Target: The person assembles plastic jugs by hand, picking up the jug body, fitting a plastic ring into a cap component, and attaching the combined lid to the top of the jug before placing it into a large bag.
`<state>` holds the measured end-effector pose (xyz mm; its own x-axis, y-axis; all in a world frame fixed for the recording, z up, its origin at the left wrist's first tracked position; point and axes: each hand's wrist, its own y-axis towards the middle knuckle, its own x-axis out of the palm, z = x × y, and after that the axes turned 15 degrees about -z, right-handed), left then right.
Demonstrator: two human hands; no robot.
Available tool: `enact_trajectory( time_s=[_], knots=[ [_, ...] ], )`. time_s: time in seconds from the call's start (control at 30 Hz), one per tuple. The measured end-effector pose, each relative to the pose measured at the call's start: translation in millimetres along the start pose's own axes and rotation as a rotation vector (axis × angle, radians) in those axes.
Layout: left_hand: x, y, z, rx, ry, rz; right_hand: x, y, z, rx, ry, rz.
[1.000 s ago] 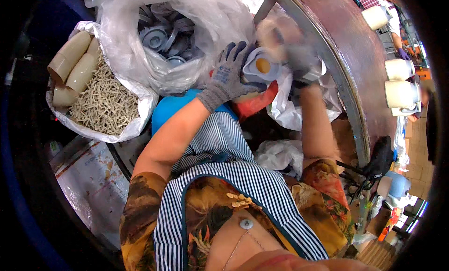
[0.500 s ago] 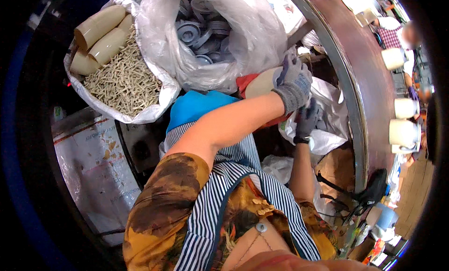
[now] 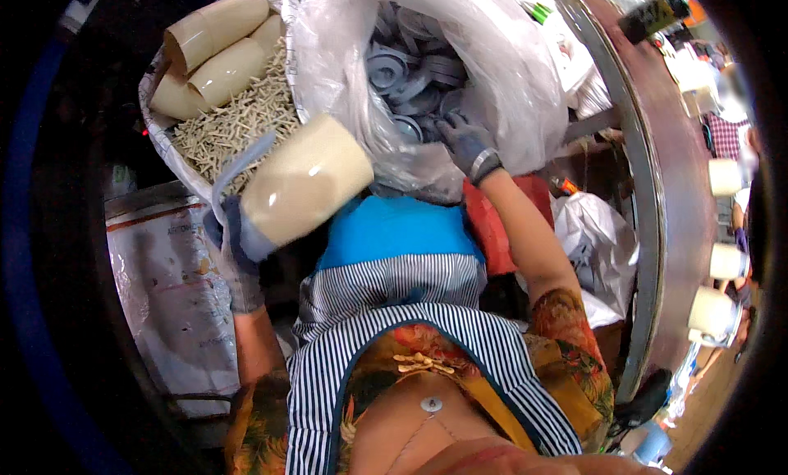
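Note:
My left hand [image 3: 234, 237], in a grey glove, grips a cream plastic cylinder [image 3: 312, 180] by its lower left end, holding it tilted above my left thigh. A grey curved strip [image 3: 246, 159] stands out from that end; whether it belongs to the cylinder I cannot tell. At the near edge of a clear plastic bag [image 3: 525, 73], my gloved right hand [image 3: 469, 145] reaches in with its fingers apart. Round grey plastic parts [image 3: 410, 81] fill that bag, beside and beyond my fingertips.
To the left, a white sack [image 3: 160, 139] bears small beige pieces [image 3: 234, 130] and several cream cylinders [image 3: 217, 32]. Red cloth [image 3: 501, 229] lies right of my blue-covered lap. A metal-edged table [image 3: 657, 171] runs along the right, with cream containers [image 3: 712, 311] at its far side.
My left hand has swung from the right across to the left with the cream cylinder. My right hand has moved from the white bag up to the bag of grey parts.

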<state>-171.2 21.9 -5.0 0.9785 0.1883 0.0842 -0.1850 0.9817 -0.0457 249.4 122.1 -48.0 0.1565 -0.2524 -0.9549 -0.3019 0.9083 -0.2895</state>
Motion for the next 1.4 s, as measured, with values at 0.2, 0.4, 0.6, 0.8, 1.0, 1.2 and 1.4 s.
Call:
enact_trajectory(
  time_s=[0.2, 0.4, 0.6, 0.8, 1.0, 1.2, 1.4],
  knots=[
    [-20.2, -31.9, -16.8, -0.028, -0.038, 0.058, 100.1, 133.2, 54.0, 0.372, 0.414, -0.232],
    [-2.9, -25.4, -9.2, -0.039, -0.004, 0.078, 90.9, 106.6, 42.9, 0.119, -0.206, -0.303],
    [3.3, -26.6, -0.4, 0.045, -0.093, 0.022, -44.0, -50.5, -0.9, 0.052, 1.134, 0.249],
    [8.3, -51.3, 34.6, 0.646, 1.051, -0.143, 53.3, -184.2, -51.6, 0.184, 0.922, 0.261],
    [18.4, -73.0, 24.5, 0.243, 0.305, -0.199, 35.7, -218.4, -80.9, -0.092, 0.699, 0.372],
    [26.8, -99.1, 38.0, 0.034, -0.03, -0.224, 14.6, -234.7, -73.8, -0.059, 0.742, 0.271],
    [32.7, -114.3, 51.1, 0.123, 0.181, -0.334, 4.3, -214.1, -80.0, -0.102, 0.574, 0.268]
  ],
)
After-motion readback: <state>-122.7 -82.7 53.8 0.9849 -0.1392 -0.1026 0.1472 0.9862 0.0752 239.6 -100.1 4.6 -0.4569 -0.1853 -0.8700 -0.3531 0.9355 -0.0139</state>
